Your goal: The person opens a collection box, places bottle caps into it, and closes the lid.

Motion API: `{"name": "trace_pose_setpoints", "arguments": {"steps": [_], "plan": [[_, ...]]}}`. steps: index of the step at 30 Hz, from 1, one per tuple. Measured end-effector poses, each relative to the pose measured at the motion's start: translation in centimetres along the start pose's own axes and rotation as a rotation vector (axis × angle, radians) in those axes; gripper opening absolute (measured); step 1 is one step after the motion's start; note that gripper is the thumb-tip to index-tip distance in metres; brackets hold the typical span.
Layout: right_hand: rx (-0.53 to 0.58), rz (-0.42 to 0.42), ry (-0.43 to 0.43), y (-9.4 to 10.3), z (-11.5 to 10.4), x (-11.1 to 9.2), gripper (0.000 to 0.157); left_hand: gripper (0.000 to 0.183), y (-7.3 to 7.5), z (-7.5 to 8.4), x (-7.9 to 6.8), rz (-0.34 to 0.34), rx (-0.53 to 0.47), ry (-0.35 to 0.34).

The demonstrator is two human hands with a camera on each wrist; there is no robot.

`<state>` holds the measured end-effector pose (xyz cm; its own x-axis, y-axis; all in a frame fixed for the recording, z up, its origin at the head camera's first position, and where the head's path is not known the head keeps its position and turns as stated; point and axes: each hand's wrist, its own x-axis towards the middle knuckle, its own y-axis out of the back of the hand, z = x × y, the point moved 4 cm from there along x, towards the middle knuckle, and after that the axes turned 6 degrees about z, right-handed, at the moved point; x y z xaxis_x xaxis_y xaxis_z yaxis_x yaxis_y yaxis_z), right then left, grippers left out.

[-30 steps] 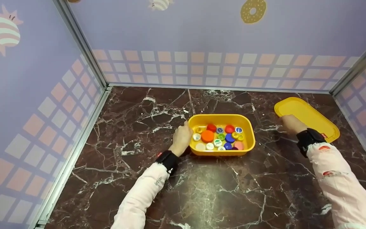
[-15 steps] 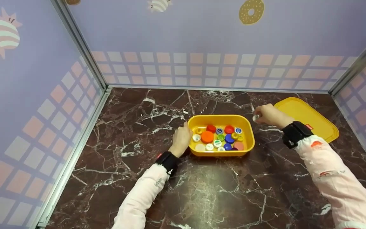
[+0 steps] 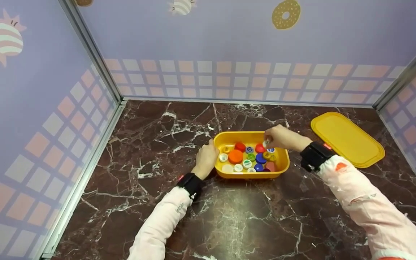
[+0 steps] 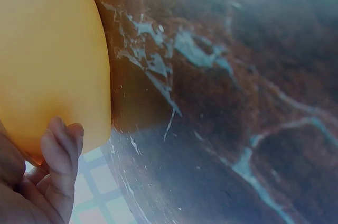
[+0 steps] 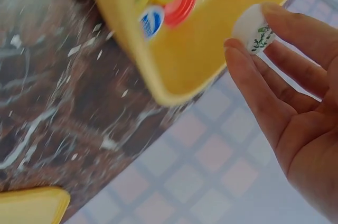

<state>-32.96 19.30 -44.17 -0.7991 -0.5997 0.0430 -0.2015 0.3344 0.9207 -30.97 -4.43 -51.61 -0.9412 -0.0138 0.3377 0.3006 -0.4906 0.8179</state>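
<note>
A yellow plastic box (image 3: 251,174) with several bottle caps of mixed colours in it stands on the table. My left hand (image 3: 206,159) grips its left end; in the left wrist view the fingers (image 4: 60,155) curl against the outer wall. Over the box's back right part, my right hand (image 3: 284,137) pinches a white bottle cap (image 5: 253,31) with a green print between thumb and fingertips. Below it lie a red cap (image 3: 259,148) and a blue and white cap (image 5: 152,21). A large orange cap (image 3: 235,156) sits in the left half.
A yellow lid (image 3: 350,139) lies flat on the dark marbled table (image 3: 150,137), right of the box. Purple walls (image 3: 208,39) with a tile pattern close off the back and both sides.
My right hand has come left from beside the lid to over the box, carrying the white bottle cap. The left hand has stayed at the box's left end.
</note>
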Motion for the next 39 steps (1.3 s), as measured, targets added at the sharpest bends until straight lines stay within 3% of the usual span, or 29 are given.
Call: {"name": "trace_pose_setpoints", "arguments": {"steps": [11, 18, 26, 34, 39], "plan": [[-0.006, -0.127, 0.074, -2.8, -2.4, 0.7, 0.016, 0.014, 0.1, 0.0, 0.0, -0.004, -0.010, -0.018], [-0.023, -0.174, 0.064, -3.9, -3.0, 0.9, 0.016, 0.016, 0.1, 0.0, 0.1, -0.013, -0.005, -0.012], [-0.041, -0.218, 0.020, -4.4, -3.0, 1.3, 0.020, 0.017, 0.0, 0.0, 0.0, -0.010, 0.004, -0.028], [-0.045, -0.252, -0.044, -4.2, -2.6, 1.3, 0.038, 0.018, 0.0, 0.1, 0.0, -0.010, 0.002, -0.033], [-0.053, -0.220, -0.012, -3.7, -2.4, 1.2, 0.035, 0.018, 0.0, 0.1, 0.0, -0.003, 0.006, -0.035]]}}
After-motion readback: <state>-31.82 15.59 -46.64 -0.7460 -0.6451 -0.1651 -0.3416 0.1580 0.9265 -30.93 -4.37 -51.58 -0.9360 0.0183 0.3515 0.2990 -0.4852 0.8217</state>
